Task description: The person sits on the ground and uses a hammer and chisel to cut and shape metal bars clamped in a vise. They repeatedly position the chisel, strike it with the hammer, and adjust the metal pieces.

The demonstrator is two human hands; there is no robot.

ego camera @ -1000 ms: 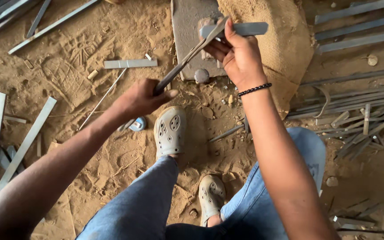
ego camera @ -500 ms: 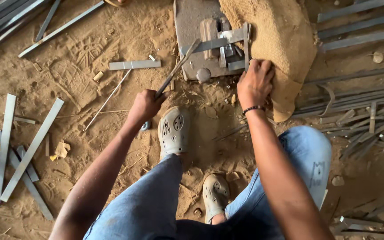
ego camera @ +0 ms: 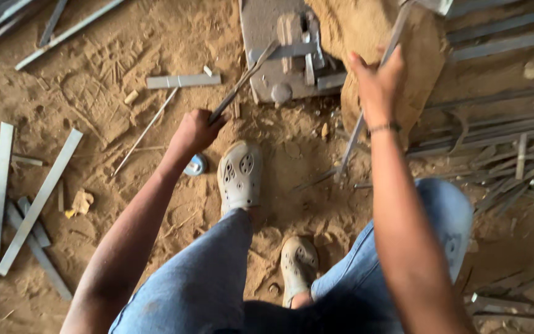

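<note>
Two fists (ego camera: 196,130) (ego camera: 378,86) around metal bars (ego camera: 366,105)

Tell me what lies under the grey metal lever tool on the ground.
Under the grey metal lever tool lies sandy ground; tan burlap sacking covers the ground at its right edge. What is directly beneath its base is hidden.

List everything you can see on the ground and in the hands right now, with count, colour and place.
metal machine: one, grey, top centre on the sand
lever handle: one, grey, slanting from the machine down to the left hand
long flat bar: one, grey, tilted, in the right hand
burlap sack: one, tan, right of the machine
cut flat strips: several, grey, far left
short strip: one, grey, left of the machine
bar stock pile: many, dark grey, right side
small round object: one, blue, by the left wrist
clogs: two, beige, centre
left hand: gripping the handle
right hand: gripping the bar
</note>
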